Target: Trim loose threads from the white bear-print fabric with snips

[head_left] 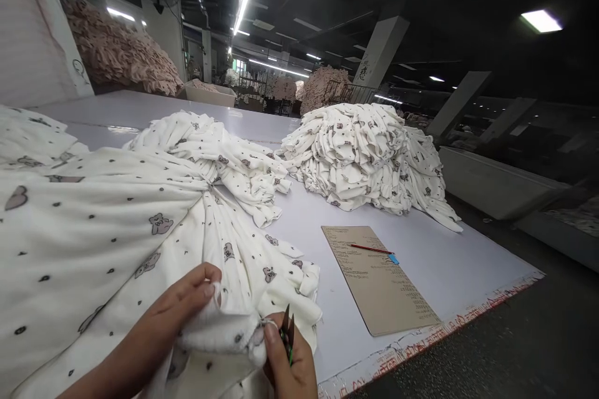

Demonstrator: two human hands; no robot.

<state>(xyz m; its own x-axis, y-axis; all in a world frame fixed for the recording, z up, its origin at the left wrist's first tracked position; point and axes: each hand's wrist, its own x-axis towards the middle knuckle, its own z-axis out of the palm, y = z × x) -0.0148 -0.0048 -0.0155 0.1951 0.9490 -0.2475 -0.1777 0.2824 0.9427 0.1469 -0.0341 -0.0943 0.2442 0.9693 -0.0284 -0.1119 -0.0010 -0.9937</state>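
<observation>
White fabric (140, 218) printed with grey bears and dark dots spreads across the left of the table, bunched into folds near its middle. My left hand (189, 296) pinches a raised edge of this fabric between thumb and fingers. At its other end, my right hand (290, 355) grips the same fabric edge, with a twist of white thread or cloth at the thumb. Small thread snips (289, 330) with dark blades and a bit of green also sit in my right hand, the blades pointing up. The lower fingers of the right hand are partly hidden.
A tall pile of the same printed fabric (355, 156) stands on the table (468, 262). Nearer lies a cardboard sheet (374, 293) with handwriting, a red pencil (372, 249) and a blue tag (394, 259). Beyond the right edge is a pale bin (500, 184).
</observation>
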